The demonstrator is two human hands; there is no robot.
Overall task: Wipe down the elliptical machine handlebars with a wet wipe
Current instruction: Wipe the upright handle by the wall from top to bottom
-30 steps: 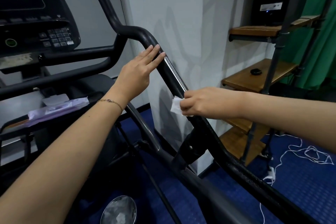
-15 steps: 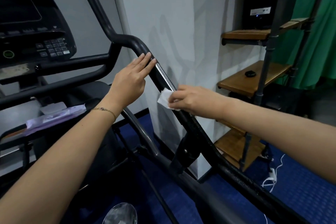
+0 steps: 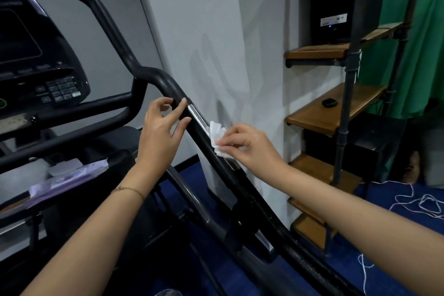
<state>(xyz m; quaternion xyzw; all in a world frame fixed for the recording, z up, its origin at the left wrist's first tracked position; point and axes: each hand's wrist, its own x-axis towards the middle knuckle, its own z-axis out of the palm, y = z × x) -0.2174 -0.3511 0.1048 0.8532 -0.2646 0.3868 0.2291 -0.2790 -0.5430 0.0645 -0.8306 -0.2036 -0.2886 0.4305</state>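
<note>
Our right hand (image 3: 249, 149) pinched the wet wipe (image 3: 217, 138) against the handlebar (image 3: 156, 75); just above those fingers, our left hand (image 3: 161, 132) touched it, fingertips (image 3: 183, 101) relaxed.

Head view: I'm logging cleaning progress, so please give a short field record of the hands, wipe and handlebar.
left hand: fingertips touch the black handlebar just above the silver strip; no grip around it
right hand: pinches the wet wipe
wet wipe: white, crumpled, held against the silver strip partway down
handlebar: slopes down towards the right
nearby: console at left, wooden shelves at right
</note>
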